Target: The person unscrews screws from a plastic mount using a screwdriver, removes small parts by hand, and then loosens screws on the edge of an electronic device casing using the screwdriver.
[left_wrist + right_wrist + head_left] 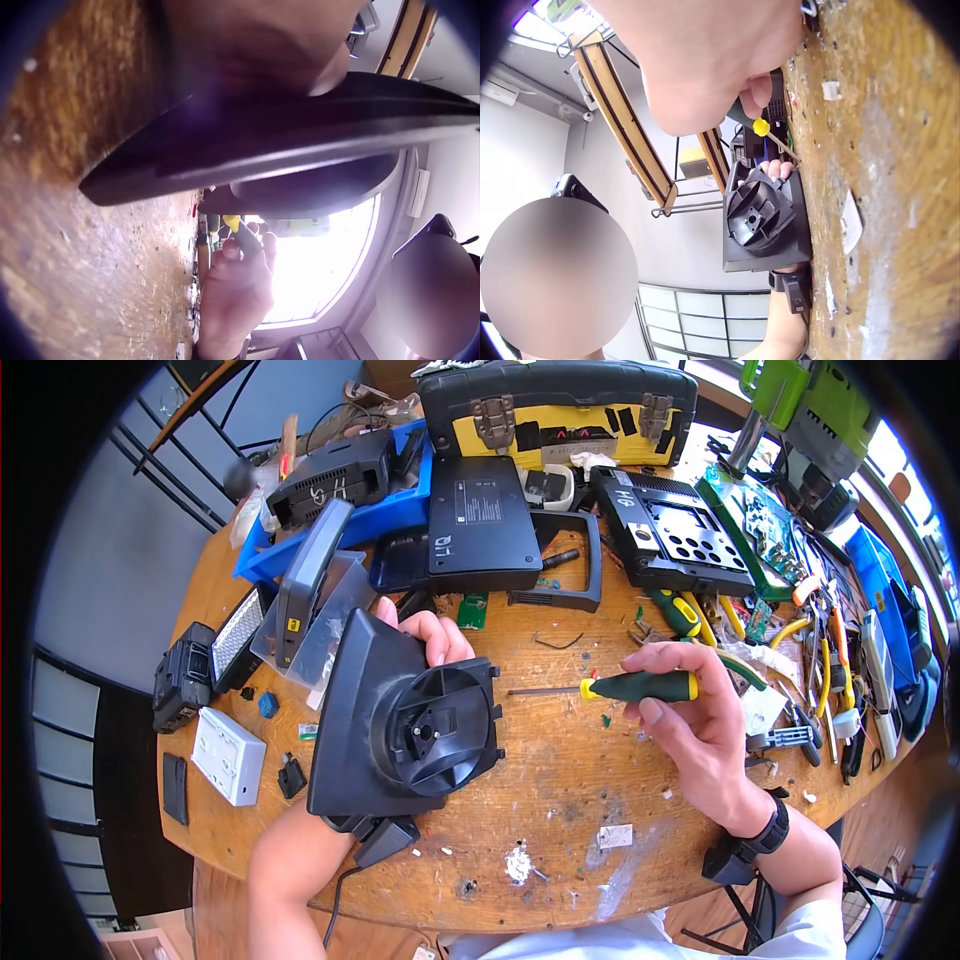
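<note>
A black plastic housing (390, 715) with a round ribbed hub in its middle stands tilted on the wooden table (570, 800). My left hand (425, 635) grips its far top edge, fingers curled over the rim. The right wrist view shows the same housing (765, 221) and those fingers (778, 169). My right hand (690, 705) holds a green and yellow screwdriver (630, 687) by the handle, its shaft pointing left toward the housing, tip a little short of it. In the left wrist view the housing (285, 142) fills the top and the right hand (236, 296) shows beyond it.
Black device shells (485, 520), a frame (565, 560) and a perforated back panel (680, 540) crowd the far side. Pliers and cutters (830, 660) lie at the right. A white socket plate (230, 755) and small black parts sit at the left. A yellow and black toolcase (560, 410) stands behind.
</note>
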`<control>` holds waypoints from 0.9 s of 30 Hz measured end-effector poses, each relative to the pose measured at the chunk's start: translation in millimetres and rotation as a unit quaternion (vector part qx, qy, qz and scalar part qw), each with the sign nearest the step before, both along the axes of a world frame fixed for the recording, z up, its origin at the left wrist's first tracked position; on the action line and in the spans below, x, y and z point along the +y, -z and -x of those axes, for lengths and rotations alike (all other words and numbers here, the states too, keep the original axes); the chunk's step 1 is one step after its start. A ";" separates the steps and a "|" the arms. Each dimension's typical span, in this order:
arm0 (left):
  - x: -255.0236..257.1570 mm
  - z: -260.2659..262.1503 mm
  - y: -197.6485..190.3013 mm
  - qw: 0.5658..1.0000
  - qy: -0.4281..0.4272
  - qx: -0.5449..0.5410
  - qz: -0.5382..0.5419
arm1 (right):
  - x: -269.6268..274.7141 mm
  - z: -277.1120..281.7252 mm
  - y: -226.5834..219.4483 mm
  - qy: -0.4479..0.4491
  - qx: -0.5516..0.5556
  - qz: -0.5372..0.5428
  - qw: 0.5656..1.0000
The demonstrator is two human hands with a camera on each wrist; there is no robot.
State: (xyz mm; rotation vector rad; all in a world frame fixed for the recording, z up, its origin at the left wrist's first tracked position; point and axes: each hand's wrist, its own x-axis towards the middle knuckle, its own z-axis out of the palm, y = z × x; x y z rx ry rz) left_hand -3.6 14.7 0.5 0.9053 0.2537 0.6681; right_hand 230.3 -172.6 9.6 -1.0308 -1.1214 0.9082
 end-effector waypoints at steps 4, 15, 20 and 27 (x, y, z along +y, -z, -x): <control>-1.5 -2.1 -3.1 1.000 0.022 0.014 -0.015 | 2.7 2.0 -1.5 0.032 -0.018 0.049 0.998; -2.2 -2.8 -4.8 0.999 0.027 0.038 -0.014 | 11.4 -4.6 -7.9 -0.059 -0.468 0.015 0.882; -4.9 -3.7 -7.3 0.999 0.025 0.039 -0.010 | 10.5 -6.2 -8.5 -0.090 -0.503 -0.012 0.860; -5.5 -3.9 -11.1 0.999 0.025 0.041 -0.002 | 10.7 -6.7 -8.9 -0.093 -0.502 -0.009 0.860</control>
